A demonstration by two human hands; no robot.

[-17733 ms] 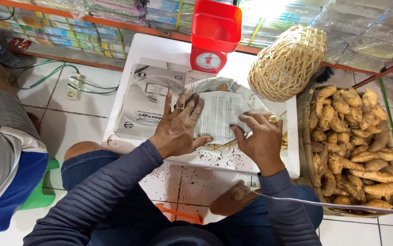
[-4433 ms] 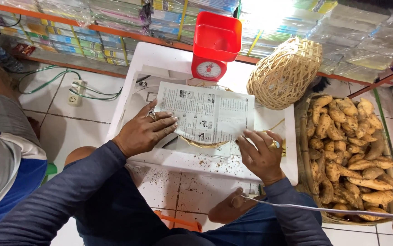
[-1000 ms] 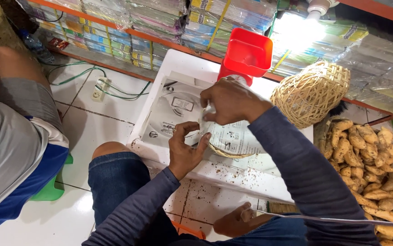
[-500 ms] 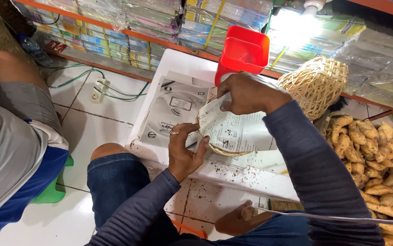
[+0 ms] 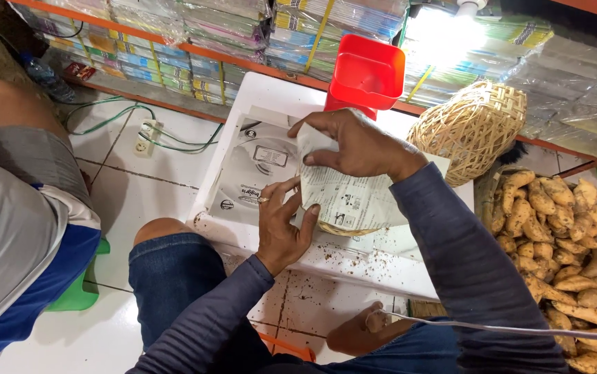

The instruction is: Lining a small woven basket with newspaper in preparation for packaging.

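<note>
A sheet of printed paper (image 5: 354, 197) lies folded over a shallow woven basket (image 5: 343, 229) on a white box (image 5: 257, 166). My right hand (image 5: 357, 142) reaches across from the right and pinches the paper's upper left edge, folding it over. My left hand (image 5: 281, 221), with a ring on one finger, presses the paper's lower left side against the basket's rim. Most of the basket is hidden under the paper.
A red kitchen scale (image 5: 364, 76) stands at the box's far edge. A round wicker basket (image 5: 471, 128) lies to the right, beside a crate of sweet potatoes (image 5: 561, 249). Another person's leg and shirt (image 5: 14, 208) are at the left. Stacked packets (image 5: 229, 28) fill the shelf behind.
My right hand has drawn the paper's edge down and toward the basket's left side. My left hand has shifted up against the paper. The view has drifted slightly.
</note>
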